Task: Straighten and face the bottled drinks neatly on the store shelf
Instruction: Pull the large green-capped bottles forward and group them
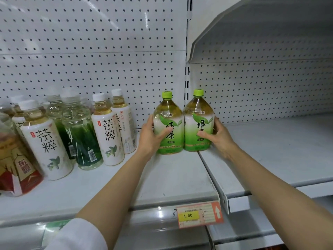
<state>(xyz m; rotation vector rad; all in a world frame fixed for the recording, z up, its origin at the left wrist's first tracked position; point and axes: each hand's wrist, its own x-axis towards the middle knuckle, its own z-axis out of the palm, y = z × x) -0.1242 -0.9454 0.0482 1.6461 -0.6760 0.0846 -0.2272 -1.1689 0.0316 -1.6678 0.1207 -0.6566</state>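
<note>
Here each hand (153, 136) (219, 136) grips a green tea bottle (168, 123) (198, 121) (touching); white-labelled bottles (108, 130) stand left.

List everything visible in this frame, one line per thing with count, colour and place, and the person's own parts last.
green tea bottles: two, green labels, lime caps, side by side at the shelf's right end, labels facing out.
white-label tea bottles: at least three, white caps, left of centre.
clear bottles with green labels: at least two, between the white-label ones.
red-label bottle: at least one, far left, partly cut off.
shelf: white metal, pegboard back.
price tag: one, yellow and orange, on the shelf's front edge.
left hand: grips the left green tea bottle.
right hand: grips the right green tea bottle.
</note>
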